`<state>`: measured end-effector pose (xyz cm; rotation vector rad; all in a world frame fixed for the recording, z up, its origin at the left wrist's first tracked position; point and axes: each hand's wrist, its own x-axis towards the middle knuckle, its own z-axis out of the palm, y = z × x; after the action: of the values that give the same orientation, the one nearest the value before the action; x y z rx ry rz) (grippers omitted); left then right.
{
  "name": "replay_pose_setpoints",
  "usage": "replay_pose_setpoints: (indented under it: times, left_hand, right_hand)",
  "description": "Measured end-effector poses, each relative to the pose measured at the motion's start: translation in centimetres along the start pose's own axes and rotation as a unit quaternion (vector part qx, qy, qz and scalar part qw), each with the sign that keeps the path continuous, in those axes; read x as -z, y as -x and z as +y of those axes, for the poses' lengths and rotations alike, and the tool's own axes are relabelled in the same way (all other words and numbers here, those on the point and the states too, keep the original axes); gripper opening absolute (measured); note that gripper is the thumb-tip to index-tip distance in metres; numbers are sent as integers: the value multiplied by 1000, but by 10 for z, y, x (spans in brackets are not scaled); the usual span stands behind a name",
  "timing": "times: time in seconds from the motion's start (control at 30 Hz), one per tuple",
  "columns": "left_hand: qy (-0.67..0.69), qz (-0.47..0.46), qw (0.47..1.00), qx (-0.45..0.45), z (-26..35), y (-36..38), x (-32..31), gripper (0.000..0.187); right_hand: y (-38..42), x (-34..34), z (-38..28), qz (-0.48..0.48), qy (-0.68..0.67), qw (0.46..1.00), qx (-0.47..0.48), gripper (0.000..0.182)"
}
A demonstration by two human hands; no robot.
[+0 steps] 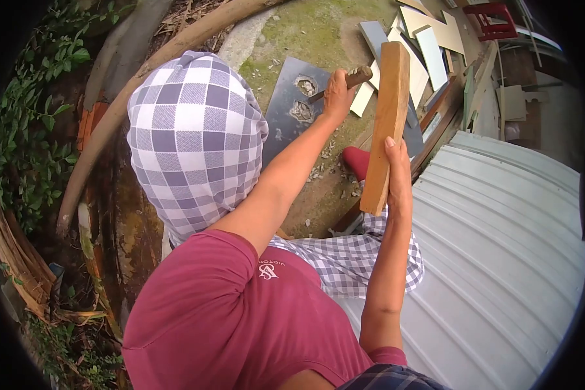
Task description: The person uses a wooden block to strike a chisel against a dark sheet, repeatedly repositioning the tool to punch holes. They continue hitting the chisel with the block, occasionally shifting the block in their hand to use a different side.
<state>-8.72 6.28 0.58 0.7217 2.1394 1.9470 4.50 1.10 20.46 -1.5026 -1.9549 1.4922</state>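
Note:
My left hand (337,99) is closed around a chisel (359,77) with a thick wooden handle. Its narrow metal end points down at a dark flat slab (283,84) on the ground. Two rough, broken-out holes (301,110) in that slab show pale rubble inside, and the chisel's tip is beside them. In my right hand (398,172) is a thick wooden block (385,123), gripped near its lower end with the thumb along its face. The block stands raised, its upper end just right of the chisel handle.
Loose board offcuts (429,49) lie piled beyond the block. Corrugated metal sheeting (494,247) spans the right side. A long log (120,104) runs along the left, past my checkered knee (195,123). Rubble bits (318,170) litter the mossy ground near a red-covered foot (355,160).

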Motion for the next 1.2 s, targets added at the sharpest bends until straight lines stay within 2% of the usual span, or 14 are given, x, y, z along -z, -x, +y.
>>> replay_pose_setpoints:
  times: [0.07,0.17,0.3,0.4,0.63,0.73,0.83,0.93,0.97,1.2]
  left_hand:
    - [-1,-3,1000,5,0,3,1,40]
    - [0,-13,1000,0,5,4,2,38]
    - [0,-37,999,10,3,5,2,36]
    - [5,-59,998,-7,-2,6,0,36]
    - [23,-143,989,-18,1,11,6,40]
    - [54,-140,988,-30,2,6,8,35]
    - [45,-143,988,-27,2,0,13,36]
    - [32,-133,991,-10,-1,-9,23,37]
    - [39,-129,991,23,0,-12,24,36]
    - [33,-94,994,46,-11,-25,31,36]
  right_hand:
    - [4,12,-4,-8,-16,1000,-10,58]
    - [6,25,-19,40,-70,996,42,56]
    - [20,23,-40,80,-115,989,55,49]
    - [26,23,-19,93,-164,982,32,57]
    - [53,21,36,91,-207,973,-44,56]
    - [59,23,59,141,-175,974,-17,52]
    - [65,27,78,150,-166,974,-23,53]
    - [70,26,87,149,-171,974,-22,53]
    - [72,24,87,149,-171,974,-23,53]
    - [72,10,82,120,-169,978,-30,52]
